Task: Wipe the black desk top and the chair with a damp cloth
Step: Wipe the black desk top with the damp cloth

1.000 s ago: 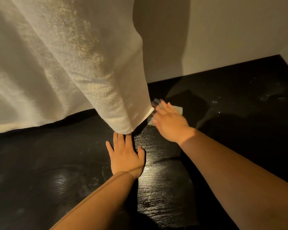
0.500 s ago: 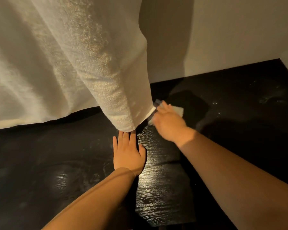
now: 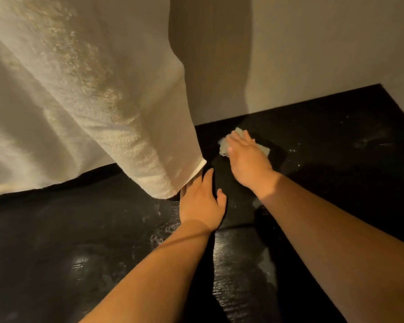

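The black desk top point(image 3: 103, 241) fills the lower part of the view, with wet streaks and a shine across it. My right hand point(image 3: 247, 159) lies flat on a small pale damp cloth point(image 3: 225, 145), pressing it to the desk near the back wall. The cloth shows on both sides of my fingers. My left hand point(image 3: 201, 203) rests palm down on the desk, fingers apart, its fingertips under the hanging edge of a cream curtain point(image 3: 91, 101). No chair is in view.
The thick cream curtain hangs over the left and centre back of the desk, its lower corner brushing the surface. A plain wall point(image 3: 324, 54) bounds the desk at the back, and the desk meets a corner at the far right point(image 3: 383, 87).
My right hand has slid the cloth away from the curtain edge toward the back wall. My left hand has moved forward, so its fingertips now sit under the curtain's corner.
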`<action>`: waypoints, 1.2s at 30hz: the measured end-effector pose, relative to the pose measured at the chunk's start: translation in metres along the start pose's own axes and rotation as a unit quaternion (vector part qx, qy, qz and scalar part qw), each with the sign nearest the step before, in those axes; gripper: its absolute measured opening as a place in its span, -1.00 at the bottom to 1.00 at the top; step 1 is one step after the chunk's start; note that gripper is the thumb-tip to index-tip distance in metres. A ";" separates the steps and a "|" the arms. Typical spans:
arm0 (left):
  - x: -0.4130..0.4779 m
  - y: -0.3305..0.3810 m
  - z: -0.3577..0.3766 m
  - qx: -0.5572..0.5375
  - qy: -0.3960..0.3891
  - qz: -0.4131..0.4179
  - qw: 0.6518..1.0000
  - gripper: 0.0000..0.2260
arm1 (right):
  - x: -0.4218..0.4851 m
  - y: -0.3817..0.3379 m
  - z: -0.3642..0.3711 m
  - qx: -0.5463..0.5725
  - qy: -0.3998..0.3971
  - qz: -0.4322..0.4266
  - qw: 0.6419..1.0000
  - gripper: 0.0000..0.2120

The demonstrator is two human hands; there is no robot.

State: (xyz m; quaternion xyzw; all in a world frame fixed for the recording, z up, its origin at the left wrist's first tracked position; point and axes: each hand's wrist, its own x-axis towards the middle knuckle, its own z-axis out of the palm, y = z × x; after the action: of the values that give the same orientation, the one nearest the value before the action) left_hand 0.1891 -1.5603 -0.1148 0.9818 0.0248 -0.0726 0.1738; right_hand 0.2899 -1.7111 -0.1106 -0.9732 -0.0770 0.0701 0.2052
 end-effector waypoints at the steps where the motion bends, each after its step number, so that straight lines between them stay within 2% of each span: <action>1: 0.001 0.000 0.002 0.009 0.008 -0.002 1.000 -0.42 | 0.003 -0.013 0.007 -0.016 -0.016 -0.045 0.999 -0.52; 4: 0.000 0.000 0.005 0.008 0.014 -0.004 1.000 -0.43 | 0.020 -0.025 0.023 -0.068 -0.046 -0.132 0.988 -0.47; 7: 0.003 0.003 0.004 0.020 0.001 -0.015 1.000 -0.41 | 0.045 -0.004 0.020 -0.123 -0.055 -0.148 0.980 -0.44; 13: 0.005 0.006 -0.003 0.010 -0.015 -0.020 1.000 -0.38 | 0.046 0.083 -0.024 -0.077 0.013 0.013 0.997 -0.49; 16: 0.005 0.008 -0.005 0.012 -0.020 -0.023 0.999 -0.37 | 0.046 0.065 -0.022 -0.075 -0.003 0.047 0.996 -0.46; 19: 0.006 0.010 -0.004 0.014 -0.028 -0.028 0.999 -0.36 | 0.048 0.018 -0.005 -0.080 -0.041 -0.037 0.995 -0.38; 22: 0.007 0.009 -0.003 0.013 -0.022 -0.029 0.999 -0.34 | 0.053 -0.014 0.010 -0.111 -0.074 -0.136 0.982 -0.42; 26: 0.006 0.009 -0.002 0.014 -0.015 -0.025 0.999 -0.36 | 0.071 -0.010 0.003 -0.133 -0.099 -0.184 0.969 -0.45; 28: 0.005 0.009 -0.002 0.012 -0.012 -0.023 1.000 -0.37 | 0.069 0.007 -0.006 -0.136 -0.079 -0.163 0.974 -0.45; 33: 0.004 0.008 -0.003 0.010 -0.006 -0.020 1.000 -0.38 | 0.036 0.069 -0.023 -0.075 0.002 0.006 0.997 -0.47; 36: 0.004 0.008 -0.003 0.009 -0.014 -0.019 1.000 -0.37 | 0.033 0.050 -0.016 -0.070 -0.006 0.003 0.998 -0.47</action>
State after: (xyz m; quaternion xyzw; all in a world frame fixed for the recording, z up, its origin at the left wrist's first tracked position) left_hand 0.1943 -1.5666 -0.1105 0.9815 0.0403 -0.0895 0.1643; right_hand 0.3312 -1.7563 -0.1203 -0.9849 -0.0796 0.0712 0.1360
